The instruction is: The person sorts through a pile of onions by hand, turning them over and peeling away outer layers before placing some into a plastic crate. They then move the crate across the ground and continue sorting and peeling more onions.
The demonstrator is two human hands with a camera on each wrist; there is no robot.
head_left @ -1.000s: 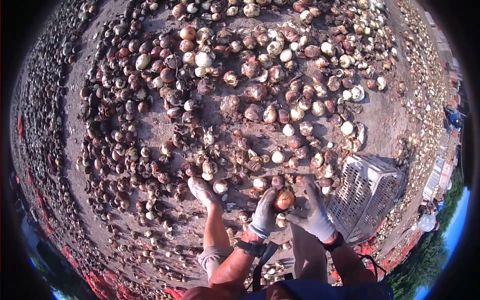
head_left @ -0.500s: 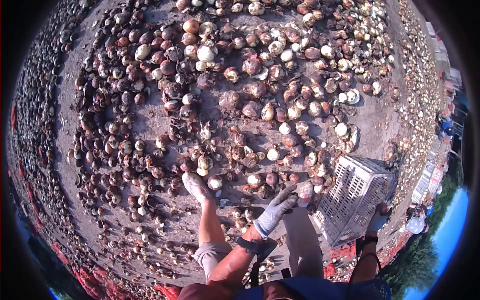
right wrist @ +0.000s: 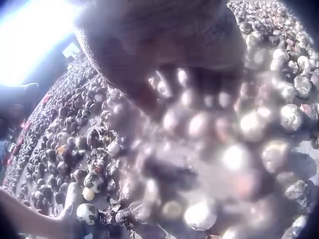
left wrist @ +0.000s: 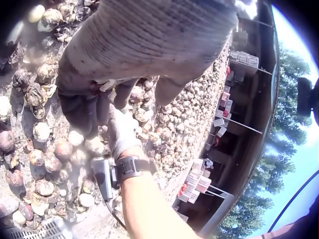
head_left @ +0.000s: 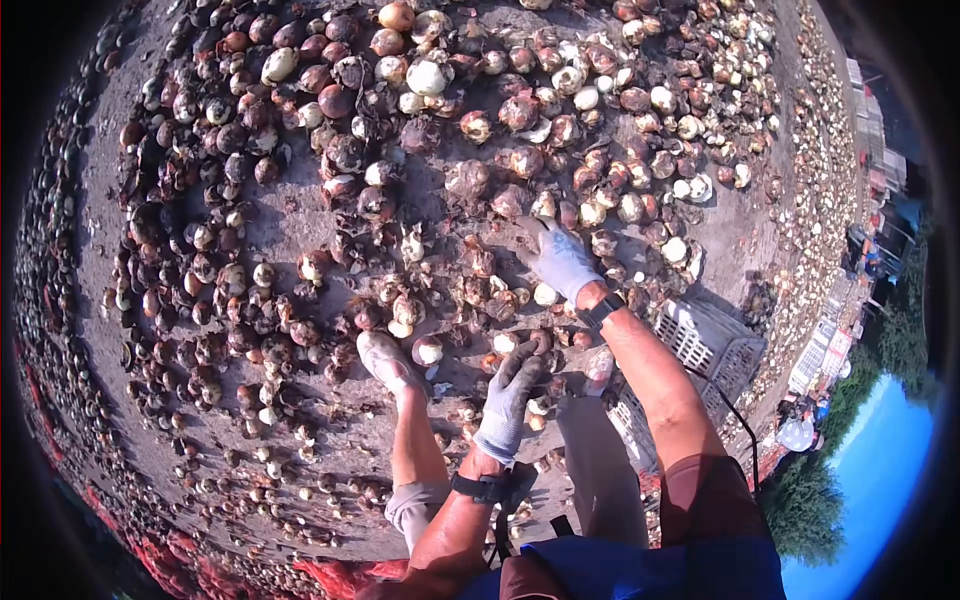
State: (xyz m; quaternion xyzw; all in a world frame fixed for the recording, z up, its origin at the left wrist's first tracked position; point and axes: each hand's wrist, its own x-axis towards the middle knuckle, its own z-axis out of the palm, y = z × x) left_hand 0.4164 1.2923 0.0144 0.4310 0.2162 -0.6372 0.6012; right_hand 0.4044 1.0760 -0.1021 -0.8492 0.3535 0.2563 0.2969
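This place is outdoors, like a farm, because onions (head_left: 427,77) lie all over the ground (head_left: 290,215), with a crate (head_left: 692,335), green trees (head_left: 805,510) and blue sky (head_left: 872,475).

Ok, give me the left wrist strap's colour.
Black; the strap shows best in the head view.

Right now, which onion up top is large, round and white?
The white onion below and right of the orange onion at the head view's top; nearby white ones look smaller.
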